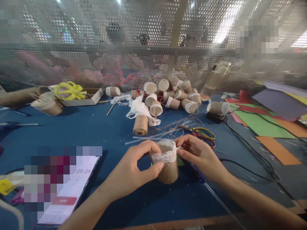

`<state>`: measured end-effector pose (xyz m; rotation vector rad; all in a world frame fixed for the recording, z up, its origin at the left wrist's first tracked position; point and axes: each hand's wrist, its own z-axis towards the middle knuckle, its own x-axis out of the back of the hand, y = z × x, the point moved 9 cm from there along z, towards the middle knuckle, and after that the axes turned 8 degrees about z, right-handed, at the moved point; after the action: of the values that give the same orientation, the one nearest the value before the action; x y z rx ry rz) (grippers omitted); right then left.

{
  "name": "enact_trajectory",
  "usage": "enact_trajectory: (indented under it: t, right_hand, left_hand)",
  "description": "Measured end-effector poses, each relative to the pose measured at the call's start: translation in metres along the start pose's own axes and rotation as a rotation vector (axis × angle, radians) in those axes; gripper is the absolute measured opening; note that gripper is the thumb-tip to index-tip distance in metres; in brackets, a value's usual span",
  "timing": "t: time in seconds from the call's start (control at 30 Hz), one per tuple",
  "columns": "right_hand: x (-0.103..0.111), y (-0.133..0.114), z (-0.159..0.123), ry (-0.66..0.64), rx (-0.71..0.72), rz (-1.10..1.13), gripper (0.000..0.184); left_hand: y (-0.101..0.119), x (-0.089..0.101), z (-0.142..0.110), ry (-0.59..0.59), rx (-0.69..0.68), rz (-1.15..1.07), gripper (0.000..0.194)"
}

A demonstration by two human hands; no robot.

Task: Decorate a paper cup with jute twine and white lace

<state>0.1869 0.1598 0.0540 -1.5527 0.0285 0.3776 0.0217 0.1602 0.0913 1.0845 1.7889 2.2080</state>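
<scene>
A small brown pot (168, 172) with white lace (169, 156) round its rim stands upright, slightly tilted, near the front of the blue table. My left hand (141, 163) grips its left side, thumb on the lace in front and fingers at the rim. At the rim's right side my right hand (195, 151) pinches a thin, pale end, apparently of the lace; the fingertips partly hide it. Partly beneath my right hand lies a blue glue gun (195, 171) with a clear glue stick (218, 199) reaching toward the front edge.
Several lace-trimmed pots (172, 103) lie piled at the back, near a twine spool (140, 125) and white lace fabric (139, 108). Scissors (203, 131) and clear sticks (146, 138) lie behind my hands. A phone (69, 191) is left; coloured paper (261, 123) and black cables (249, 143) are right.
</scene>
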Motion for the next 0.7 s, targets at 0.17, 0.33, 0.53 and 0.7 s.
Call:
enact_trajectory:
  t: [0.17, 0.33, 0.53, 0.7]
  right_hand:
    - [-0.004, -0.002, -0.001, -0.042, 0.035, -0.045, 0.035]
    - [-0.017, -0.001, -0.006, -0.129, 0.007, -0.079, 0.022]
    - [-0.024, 0.002, -0.015, -0.152, 0.058, -0.144, 0.020]
    - [-0.028, -0.005, -0.016, -0.245, 0.127, -0.125, 0.026]
  left_hand:
    - [-0.002, -0.001, -0.001, -0.017, -0.001, 0.027, 0.008]
    - [0.002, -0.004, -0.001, -0.026, -0.042, 0.013, 0.010]
    - [0.005, -0.009, 0.002, 0.005, -0.061, 0.061, 0.015]
    - [0.003, -0.009, 0.001, -0.006, -0.053, -0.023, 0.015]
